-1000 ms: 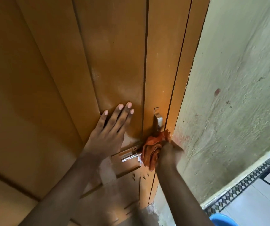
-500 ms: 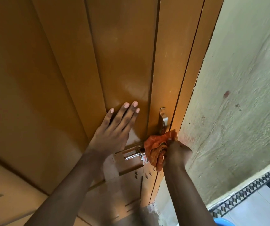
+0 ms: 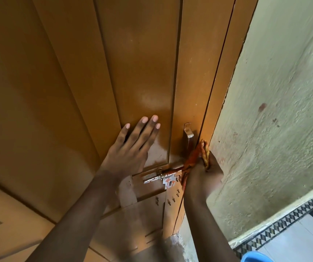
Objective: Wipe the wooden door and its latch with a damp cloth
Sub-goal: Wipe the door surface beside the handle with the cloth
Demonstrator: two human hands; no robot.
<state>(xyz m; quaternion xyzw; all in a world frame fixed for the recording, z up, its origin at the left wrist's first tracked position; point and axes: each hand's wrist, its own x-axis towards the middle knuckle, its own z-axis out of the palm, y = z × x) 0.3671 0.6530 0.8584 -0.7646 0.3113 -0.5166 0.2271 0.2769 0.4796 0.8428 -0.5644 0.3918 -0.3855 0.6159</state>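
In the head view, the person's left hand [image 3: 131, 148] lies flat, fingers straight, on the brown painted wooden door [image 3: 138, 59], apparently to steady the panel against the rubbing. The right hand [image 3: 202, 176] is curled tight around a bunched orange damp cloth [image 3: 195, 157], pressing it where the silver metal sliding latch [image 3: 161, 177] meets the door's edge, just below a small upright metal handle [image 3: 187, 137]. The latch bolt pokes out left of the cloth. A rough pale green plastered wall [image 3: 284, 110] flanks the door's right edge, leaving the wiping hand little room
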